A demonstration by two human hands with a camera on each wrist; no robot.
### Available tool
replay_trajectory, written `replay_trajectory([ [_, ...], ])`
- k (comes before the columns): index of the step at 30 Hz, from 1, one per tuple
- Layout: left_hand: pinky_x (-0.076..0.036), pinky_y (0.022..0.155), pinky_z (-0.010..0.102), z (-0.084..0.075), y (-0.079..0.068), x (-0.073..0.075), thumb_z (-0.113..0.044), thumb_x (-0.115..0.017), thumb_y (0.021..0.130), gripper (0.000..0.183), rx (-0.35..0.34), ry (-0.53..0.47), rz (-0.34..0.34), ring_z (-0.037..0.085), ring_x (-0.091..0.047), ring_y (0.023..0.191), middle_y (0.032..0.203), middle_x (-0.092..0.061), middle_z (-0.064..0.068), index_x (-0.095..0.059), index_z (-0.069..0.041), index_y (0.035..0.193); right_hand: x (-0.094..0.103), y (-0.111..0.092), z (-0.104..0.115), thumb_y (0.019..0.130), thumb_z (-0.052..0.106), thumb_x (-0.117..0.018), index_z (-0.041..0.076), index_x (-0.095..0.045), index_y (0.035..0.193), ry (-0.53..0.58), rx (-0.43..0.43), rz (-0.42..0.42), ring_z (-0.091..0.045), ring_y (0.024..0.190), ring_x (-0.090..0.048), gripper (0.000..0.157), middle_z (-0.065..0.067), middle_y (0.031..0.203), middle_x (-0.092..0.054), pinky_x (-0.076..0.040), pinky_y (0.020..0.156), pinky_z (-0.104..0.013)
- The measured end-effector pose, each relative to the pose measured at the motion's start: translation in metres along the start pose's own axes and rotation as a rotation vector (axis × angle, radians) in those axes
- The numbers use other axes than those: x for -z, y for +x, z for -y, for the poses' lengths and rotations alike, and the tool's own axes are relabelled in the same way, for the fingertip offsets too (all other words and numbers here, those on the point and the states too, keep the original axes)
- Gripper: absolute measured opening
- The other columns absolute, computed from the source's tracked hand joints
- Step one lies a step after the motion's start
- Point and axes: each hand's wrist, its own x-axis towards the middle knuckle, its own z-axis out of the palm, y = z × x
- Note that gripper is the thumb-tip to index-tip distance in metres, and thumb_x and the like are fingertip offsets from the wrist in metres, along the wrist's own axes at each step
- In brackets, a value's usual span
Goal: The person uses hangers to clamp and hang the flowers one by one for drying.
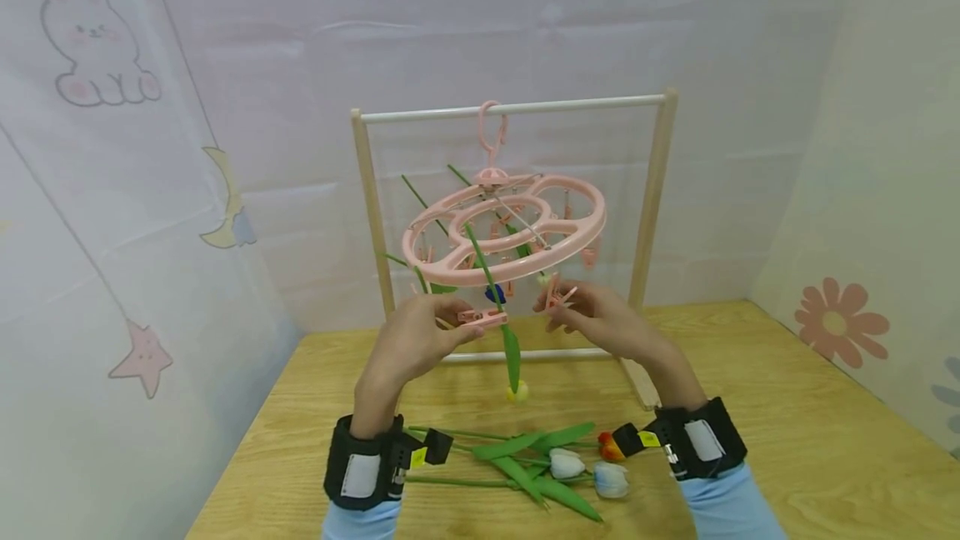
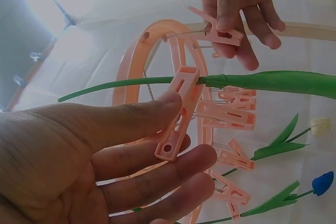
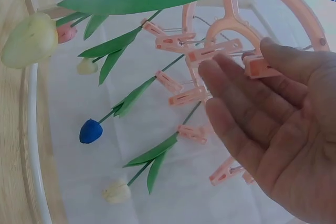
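A pink round hanger with clips (image 1: 465, 277) hangs by its hook from a rail. My left hand (image 1: 416, 336) pinches a pink clothespin (image 2: 181, 114) between thumb and fingers, and that clip sits across the green stem of a yellow tulip (image 3: 30, 40). This tulip hangs head down, with its stem end sticking up past the ring. To the right, my right hand (image 1: 603, 319) holds another pink clothespin (image 3: 261, 67) by thumb and fingers; no stem shows in it. Behind, a blue tulip (image 3: 91, 130) and pale tulips hang from other clips.
A wooden stand (image 1: 651, 190) with a white top rail (image 1: 585, 107) carries the hanger. Several tulips lie on the wood-grain table (image 1: 300, 457) in front, among them a white tulip (image 1: 566, 463) and an orange-red tulip (image 1: 610, 447). Printed cloth walls stand behind and at the sides.
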Motion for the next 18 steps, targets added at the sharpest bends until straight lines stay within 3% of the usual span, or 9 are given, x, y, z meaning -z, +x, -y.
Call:
replay_trajectory([
  [6,-0.055,0.068,0.034,0.002,0.001,-0.001,-0.028,-0.079,0.090,0.023,0.026,0.006,-0.006,0.019,-0.071,0.087,0.095,-0.075,0.002,-0.077,-0.015,0.108,-0.001,-0.001,0.005,0.099,0.006,-0.064,0.002,-0.070,0.099,0.002,0.020,0.011,-0.023,0.080,-0.072,0.007,-0.007,0.094,-0.073,-0.060,0.074,-0.034],
  [13,-0.054,0.067,0.035,0.002,-0.001,0.001,-0.031,-0.075,0.092,0.034,0.081,0.040,-0.032,0.022,-0.071,0.089,0.098,-0.075,0.006,-0.070,-0.010,0.119,-0.006,0.000,0.017,0.095,0.013,-0.072,0.004,-0.074,0.108,-0.084,0.014,0.024,-0.019,0.071,-0.070,0.017,-0.002,0.087,-0.073,-0.058,0.068,-0.032],
  [18,-0.055,0.071,0.041,0.001,-0.004,0.005,-0.035,-0.076,0.091,0.051,0.137,0.110,-0.052,0.027,-0.070,0.093,0.106,-0.074,0.011,-0.063,-0.006,0.130,-0.015,0.004,0.023,0.093,0.013,-0.073,0.005,-0.076,0.105,-0.134,0.030,0.035,-0.012,0.066,-0.068,0.014,-0.002,0.078,-0.071,-0.057,0.065,-0.028],
])
